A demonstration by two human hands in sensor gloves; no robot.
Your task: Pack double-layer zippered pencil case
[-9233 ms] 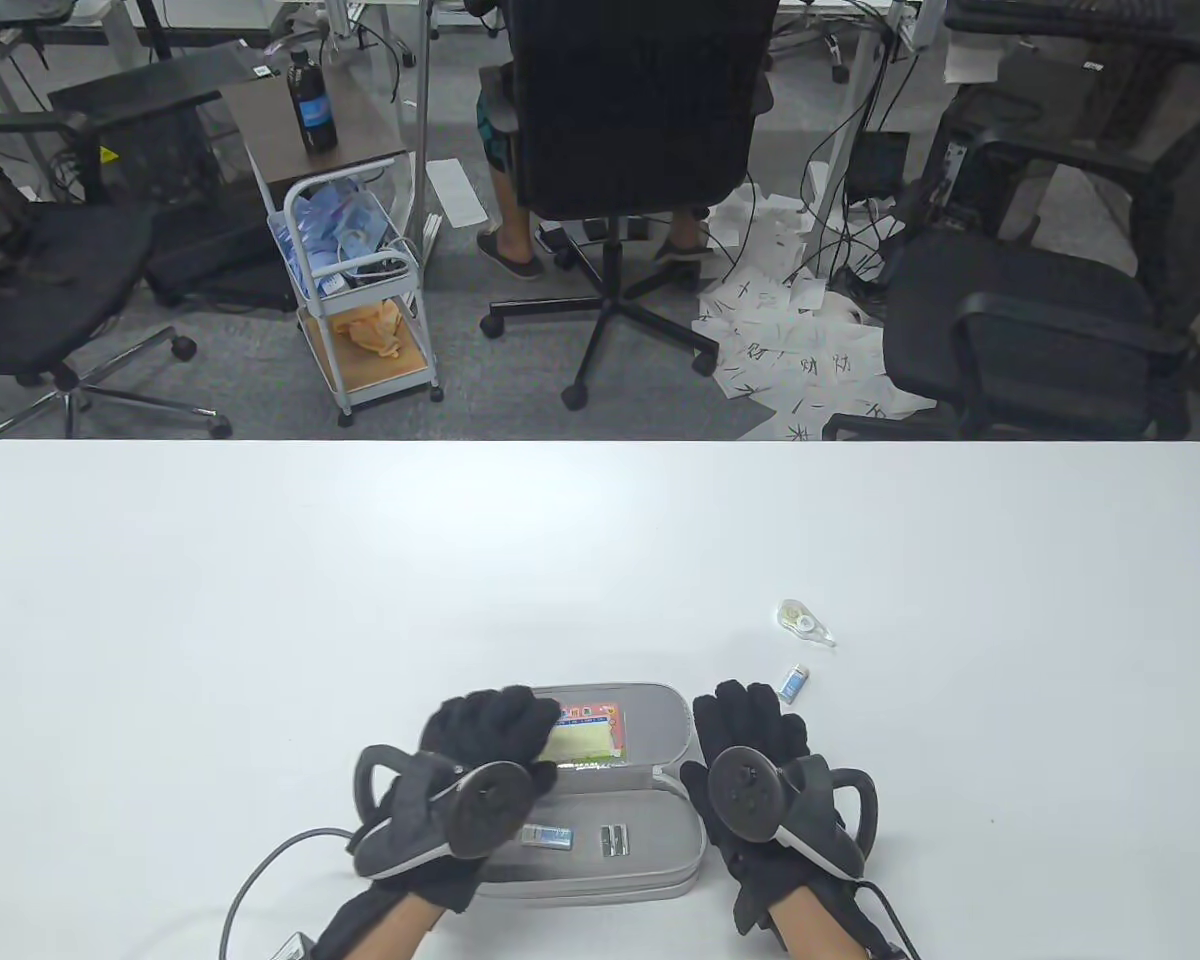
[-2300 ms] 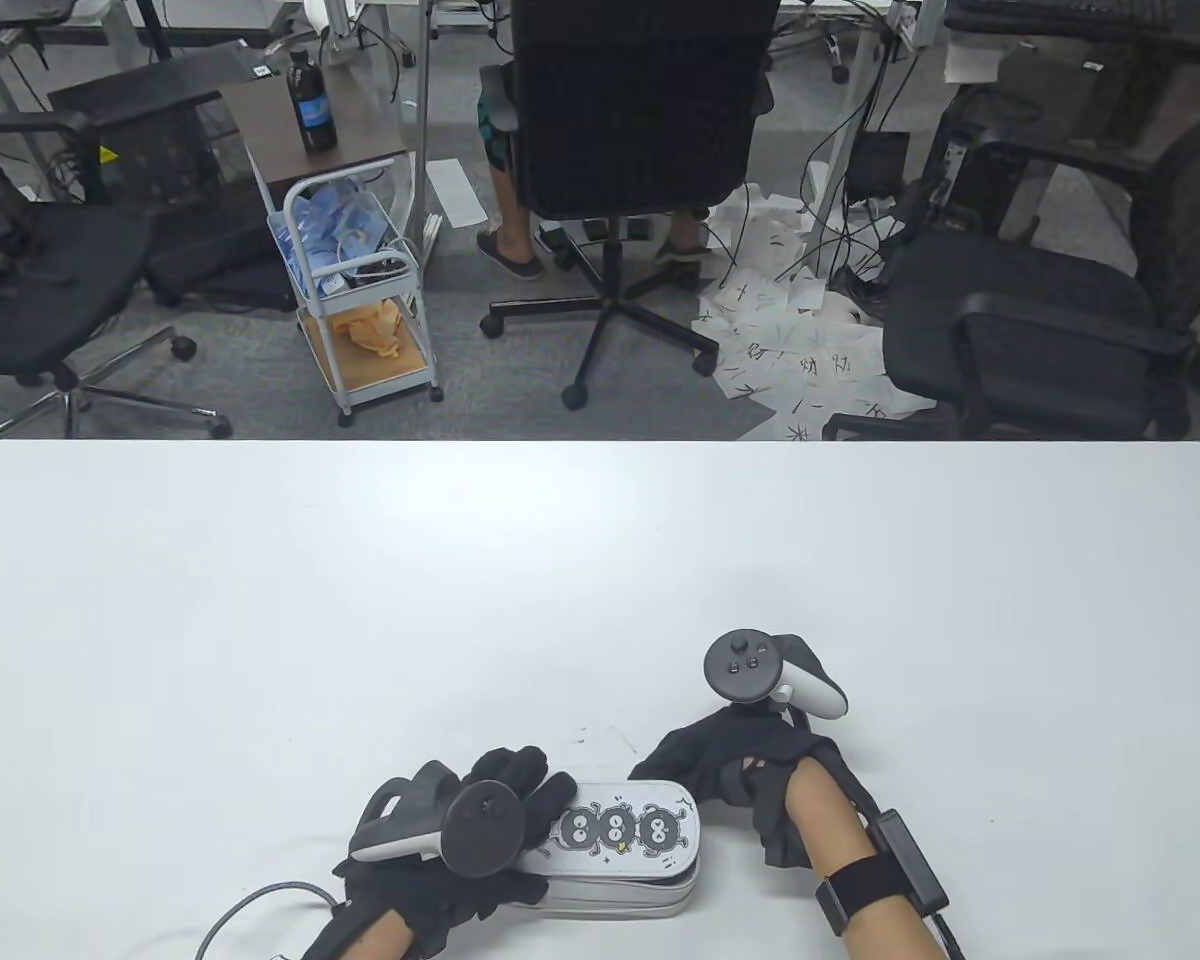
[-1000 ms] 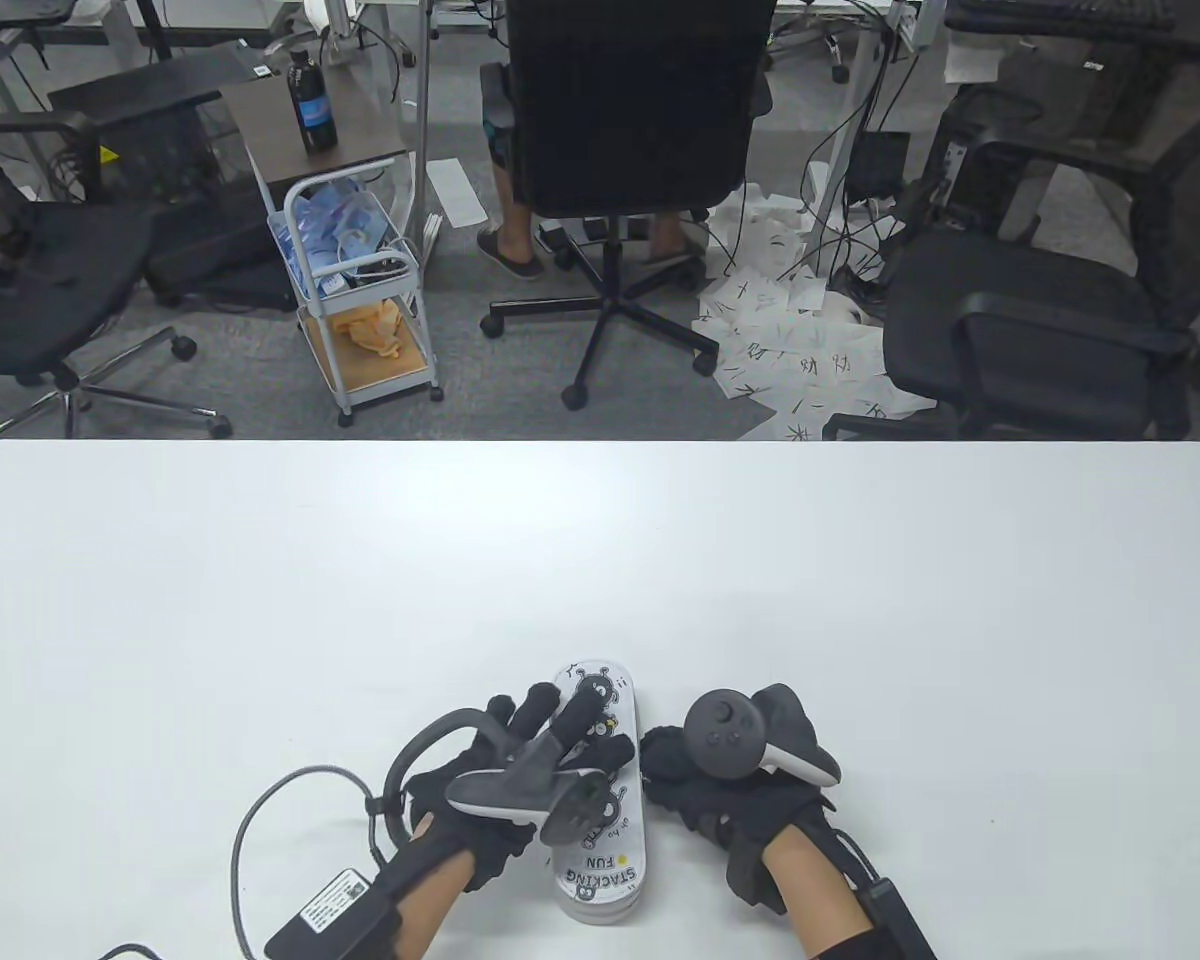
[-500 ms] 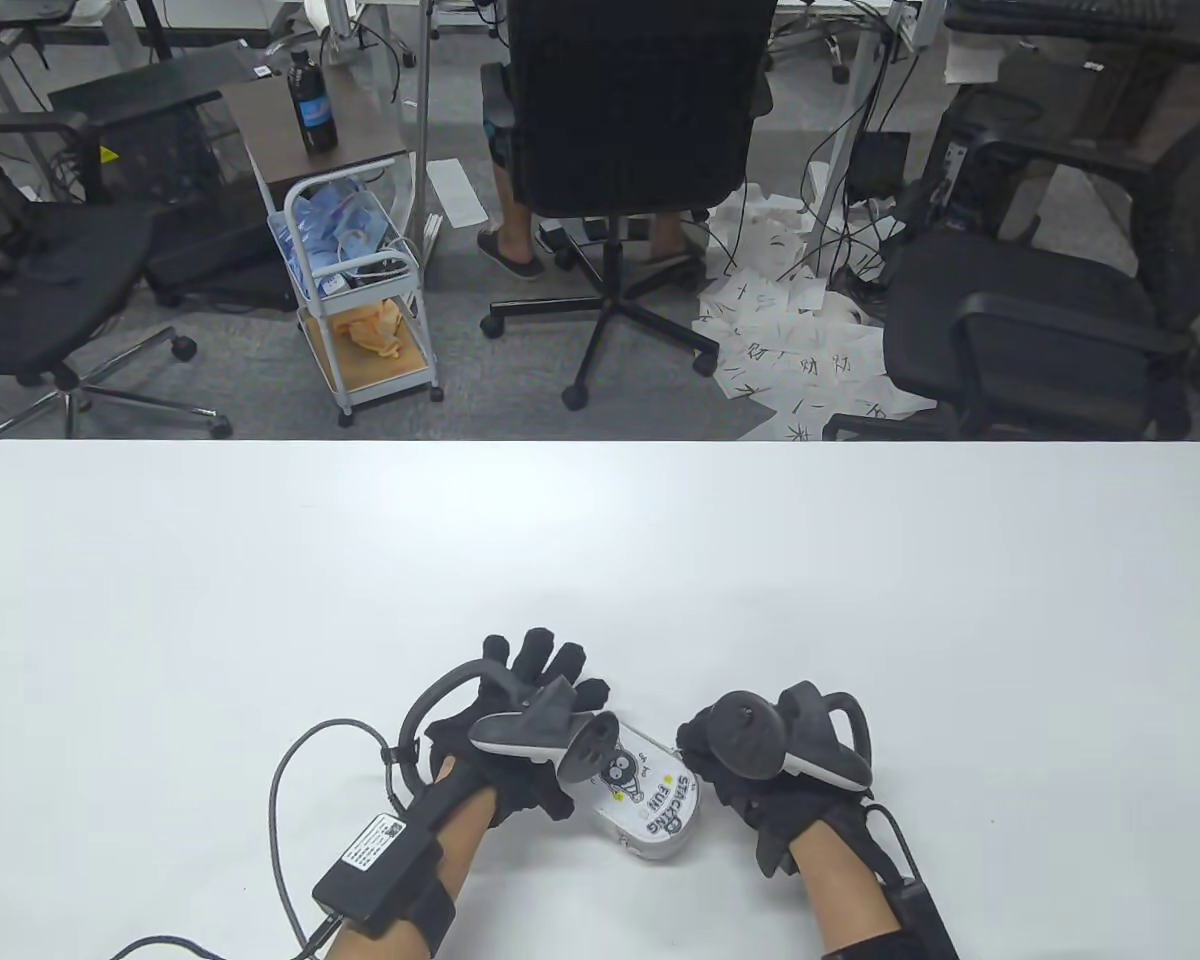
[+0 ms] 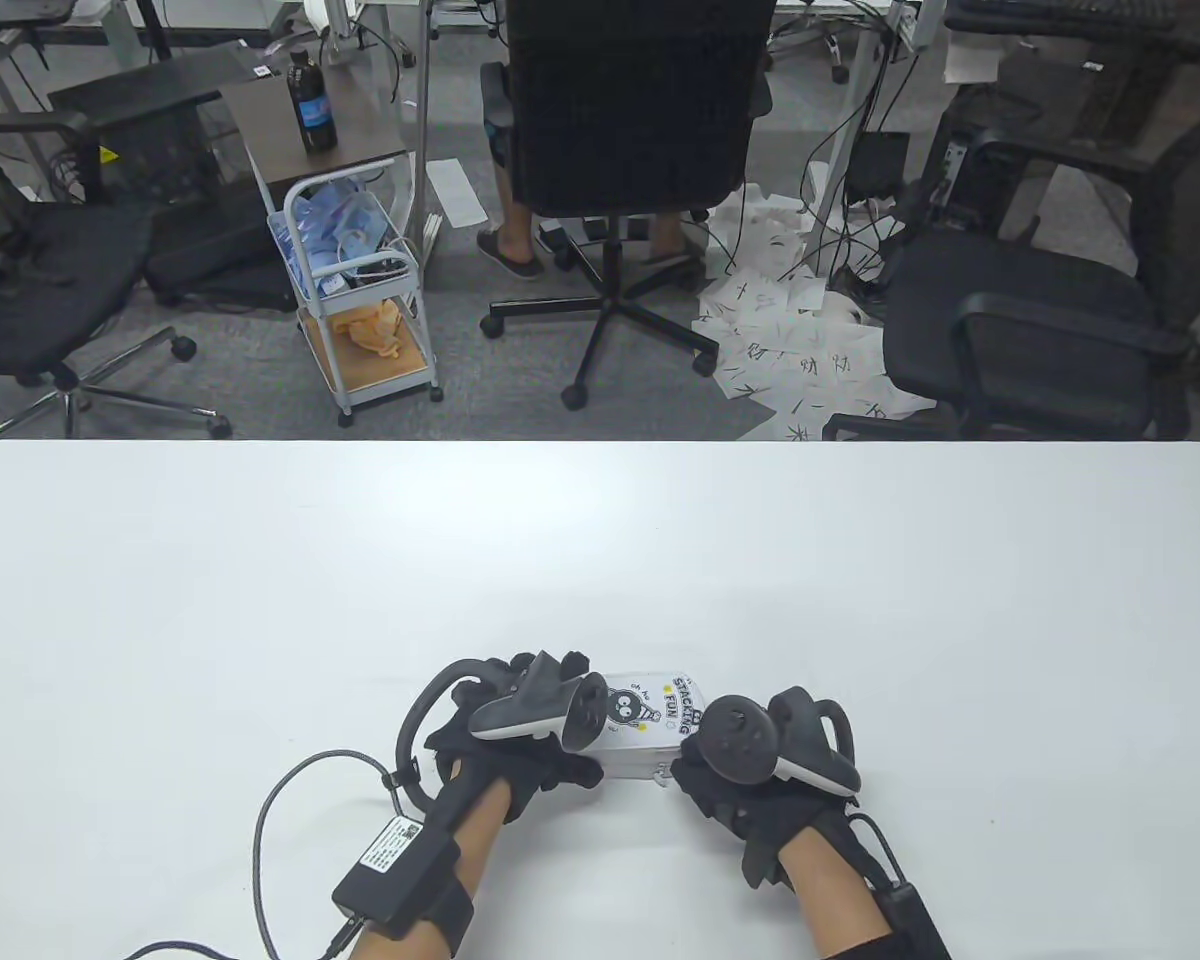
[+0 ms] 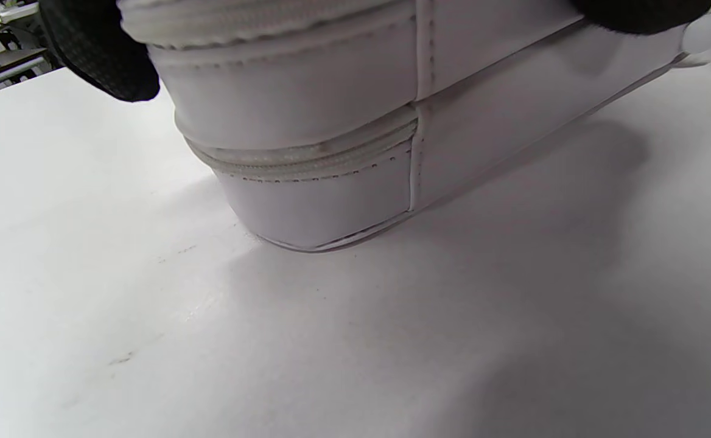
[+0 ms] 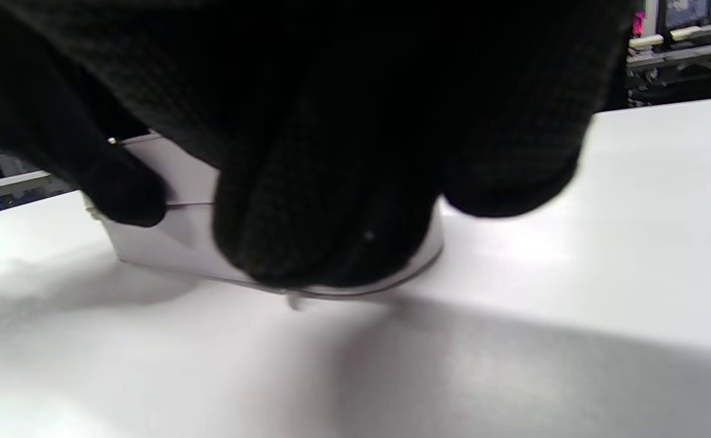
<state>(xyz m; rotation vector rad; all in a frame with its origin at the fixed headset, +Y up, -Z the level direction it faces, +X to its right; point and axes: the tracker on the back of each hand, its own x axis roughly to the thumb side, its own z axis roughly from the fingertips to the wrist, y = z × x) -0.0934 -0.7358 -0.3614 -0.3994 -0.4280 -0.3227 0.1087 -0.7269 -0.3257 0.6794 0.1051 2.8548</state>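
Note:
The white double-layer pencil case, printed with black soot figures and "STACKING FUN", lies zipped shut on the white table, long side running left to right. My left hand grips its left end, fingers over the top. In the left wrist view the case's side shows two closed zipper lines, with my fingertips on its upper edge. My right hand grips the right end. In the right wrist view my curled fingers cover most of the case.
The table's far edge runs across the view. Beyond it stand office chairs, a small cart and papers on the floor. A cable trails from my left wrist over the table.
The case went from open with items inside to zipped shut. In the last second both hands turned it from pointing away from me to lying crosswise.

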